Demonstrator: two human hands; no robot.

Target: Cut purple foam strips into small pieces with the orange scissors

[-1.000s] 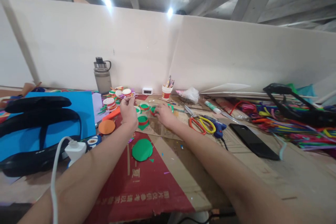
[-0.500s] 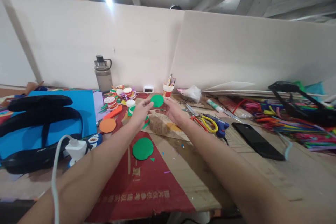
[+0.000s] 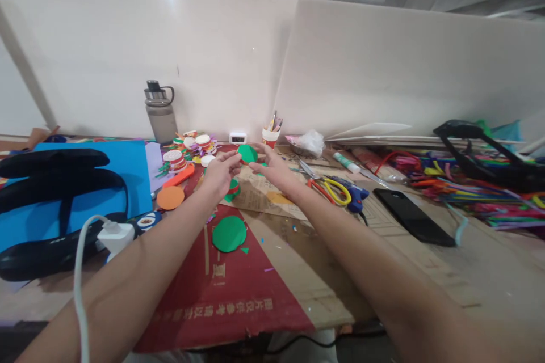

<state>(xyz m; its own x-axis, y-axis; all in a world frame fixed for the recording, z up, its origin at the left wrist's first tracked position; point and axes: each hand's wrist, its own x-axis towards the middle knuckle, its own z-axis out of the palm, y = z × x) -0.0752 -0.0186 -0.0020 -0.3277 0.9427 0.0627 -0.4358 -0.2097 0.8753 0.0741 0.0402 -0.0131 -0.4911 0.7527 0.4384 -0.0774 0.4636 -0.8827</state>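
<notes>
A small green disc [image 3: 247, 153], which looks like paper or foam sheet, is up in front of me between both hands. My left hand [image 3: 222, 173] pinches its left edge with the fingertips. My right hand [image 3: 276, 169] is at the disc's right side, thumb and fingers apart; whether a fingertip touches the edge is hard to see. Beneath the hands is a green and red round piece [image 3: 232, 188], partly hidden by my left hand. A larger green disc [image 3: 229, 233] lies flat on the red part of the cardboard [image 3: 255, 278], closer to me.
An orange disc [image 3: 170, 198] and an orange cutter [image 3: 179, 175] lie at left, near layered round pieces [image 3: 174, 161]. Behind stand a bottle [image 3: 160, 116], clock [image 3: 237, 138] and pen cup [image 3: 271, 137]. Rightward are scissors [image 3: 338, 191], a glue gun [image 3: 355, 195] and a phone [image 3: 413, 217].
My right hand's thumb and fingers have spread from their closer hold on the disc. The disc has tilted and shifted slightly left. The whole view has shifted a little.
</notes>
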